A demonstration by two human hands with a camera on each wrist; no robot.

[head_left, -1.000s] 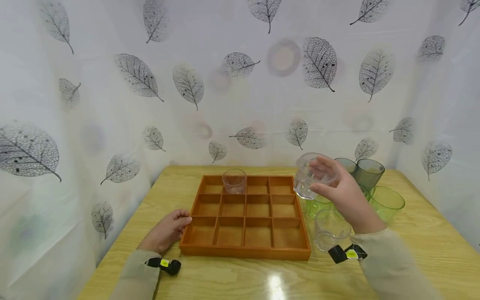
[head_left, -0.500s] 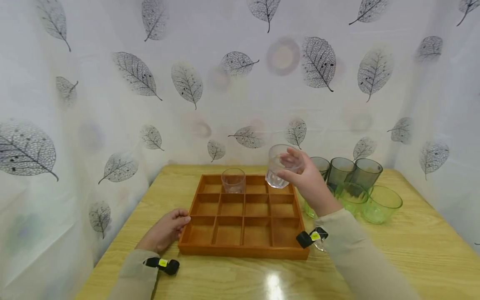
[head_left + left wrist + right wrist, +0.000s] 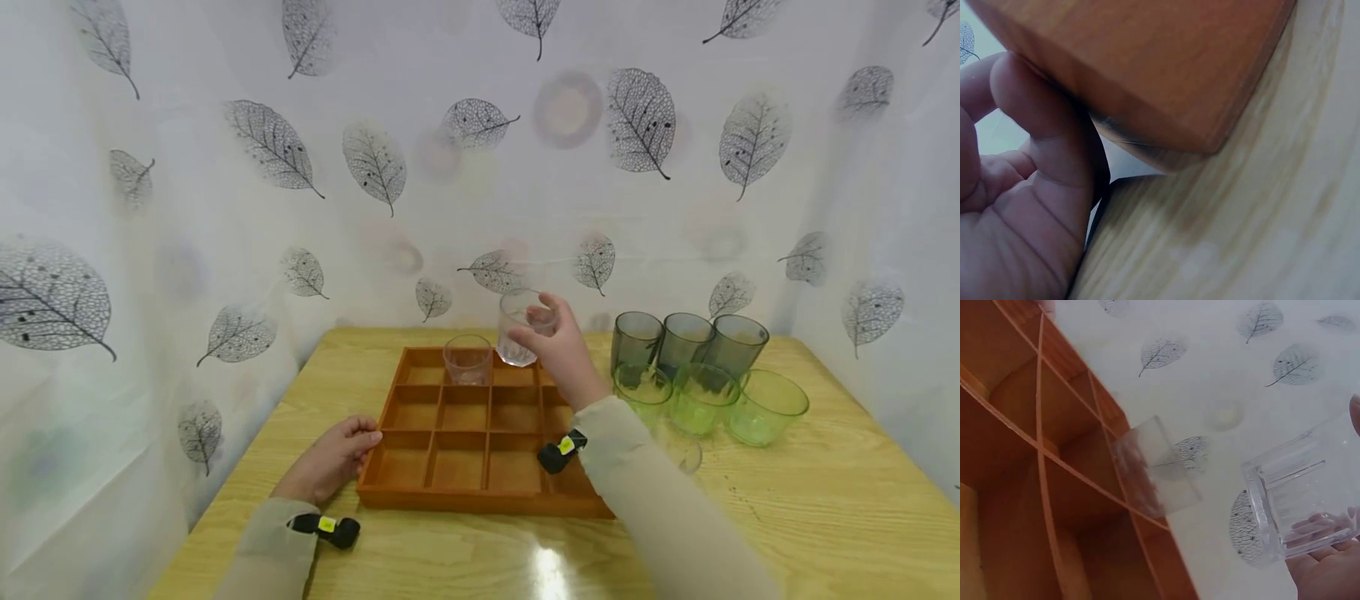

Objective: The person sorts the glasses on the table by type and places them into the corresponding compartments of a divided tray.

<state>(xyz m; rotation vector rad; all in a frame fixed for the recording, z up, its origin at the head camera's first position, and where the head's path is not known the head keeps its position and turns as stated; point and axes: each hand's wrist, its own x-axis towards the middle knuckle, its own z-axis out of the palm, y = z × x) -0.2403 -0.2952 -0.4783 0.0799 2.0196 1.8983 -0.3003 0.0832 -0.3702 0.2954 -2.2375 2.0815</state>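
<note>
A clear drinking glass (image 3: 514,348) is held up above the back row of the wooden compartment tray (image 3: 480,502), near its third compartment. My right hand (image 3: 558,346) grips it from the right, thumb in front and fingers behind. In the right wrist view the held glass (image 3: 1300,500) is apart from the tray. Another clear glass (image 3: 467,367) stands in the back row's second compartment. At the tray's left side, my left hand (image 3: 330,462) grips the edge, with the thumb by the rim. The left wrist view shows its curled fingers (image 3: 1029,94) against the tray's side.
Right of the tray stand three grey tumblers (image 3: 684,343), with green glasses (image 3: 701,404) before them. A further clear glass (image 3: 688,457) is partly hidden by the right sleeve. A leaf-print curtain (image 3: 420,217) hangs behind and beside the wooden table (image 3: 450,554).
My right hand has carried the clear glass leftward, from over the green glasses to above the tray's back row. The left hand stays at the tray's left edge.
</note>
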